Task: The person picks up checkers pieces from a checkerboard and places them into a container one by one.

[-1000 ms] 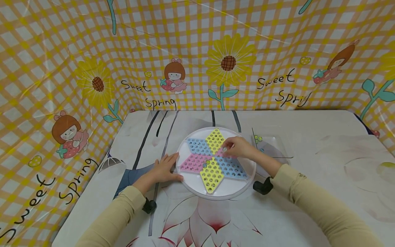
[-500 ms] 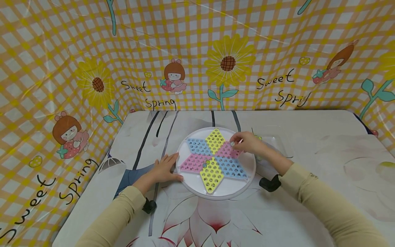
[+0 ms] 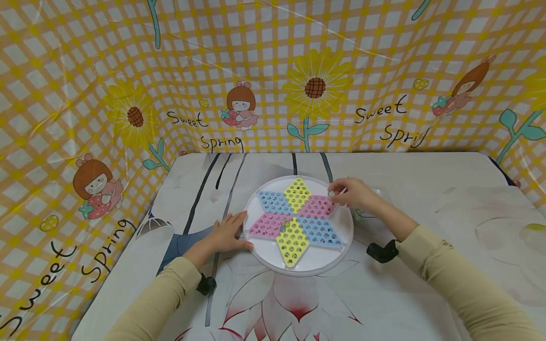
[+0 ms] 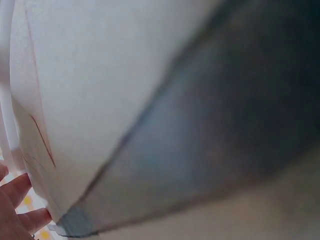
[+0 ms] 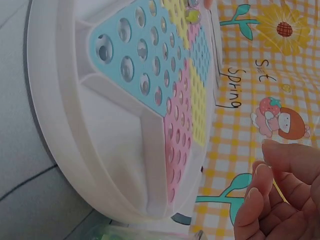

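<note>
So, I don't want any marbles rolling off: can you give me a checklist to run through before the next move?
1. Marble held: ok, pinched in the right hand.
2. Board steadied: ok, the left hand touches its rim.
3. Board flat on the table: ok.
4. Held marble in a hole: not ok.
5. Two other marbles near the middle firmly seated: cannot tell.
6. Clear tray fully in sight: not ok, the right arm covers part.

Checked sunflower cloth [image 3: 273, 61] walling a white table [image 3: 435, 194] makes this a screened-off booth
</note>
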The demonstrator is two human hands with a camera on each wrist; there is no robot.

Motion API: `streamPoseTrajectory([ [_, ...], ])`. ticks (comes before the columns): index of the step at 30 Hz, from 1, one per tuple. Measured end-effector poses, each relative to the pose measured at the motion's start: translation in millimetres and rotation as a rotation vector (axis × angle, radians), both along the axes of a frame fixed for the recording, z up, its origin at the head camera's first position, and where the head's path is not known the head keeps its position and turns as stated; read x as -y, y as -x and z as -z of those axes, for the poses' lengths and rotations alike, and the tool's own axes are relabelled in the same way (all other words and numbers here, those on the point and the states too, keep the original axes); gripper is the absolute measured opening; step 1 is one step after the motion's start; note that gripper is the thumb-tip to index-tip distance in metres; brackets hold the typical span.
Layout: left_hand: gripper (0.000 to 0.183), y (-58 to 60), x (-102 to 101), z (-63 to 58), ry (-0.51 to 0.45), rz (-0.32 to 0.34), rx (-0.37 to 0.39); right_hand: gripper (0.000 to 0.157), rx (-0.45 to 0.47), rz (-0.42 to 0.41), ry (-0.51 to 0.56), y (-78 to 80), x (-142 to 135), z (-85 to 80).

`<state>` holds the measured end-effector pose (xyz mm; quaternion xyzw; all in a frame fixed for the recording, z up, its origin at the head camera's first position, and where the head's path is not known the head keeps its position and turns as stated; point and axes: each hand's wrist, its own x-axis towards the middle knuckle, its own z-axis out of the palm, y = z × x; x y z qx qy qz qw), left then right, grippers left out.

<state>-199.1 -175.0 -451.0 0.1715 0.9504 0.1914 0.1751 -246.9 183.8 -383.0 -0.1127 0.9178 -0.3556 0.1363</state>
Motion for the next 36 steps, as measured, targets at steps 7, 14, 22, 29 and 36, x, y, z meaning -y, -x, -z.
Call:
streamPoseTrajectory([
  [7, 0.099, 0.4, 0, 1.6, 0.010, 0.002, -0.013, 0.033, 0.006, 0.024, 0.022, -1.9, -9, -6.0],
  [14, 0.100, 1.0, 0, 3.0, 0.021, -0.001, -0.018, 0.029, -0.031, 0.037, 0.035, -1.7, -21, -7.7],
  [22, 0.099, 0.7, 0, 2.2, 0.013, 0.005, -0.022, 0.028, -0.026, 0.051, 0.051, -4.2, -33, -11.7],
  [29, 0.099, 0.2, 1, 2.3, 0.013, 0.012, -0.027, 0.030, -0.016, 0.067, 0.045, -3.8, -42, -9.6],
  [36, 0.098, -0.1, 1, 2.2, 0.017, 0.011, -0.024, 0.033, -0.020, 0.087, 0.047, -6.2, -50, -10.0],
])
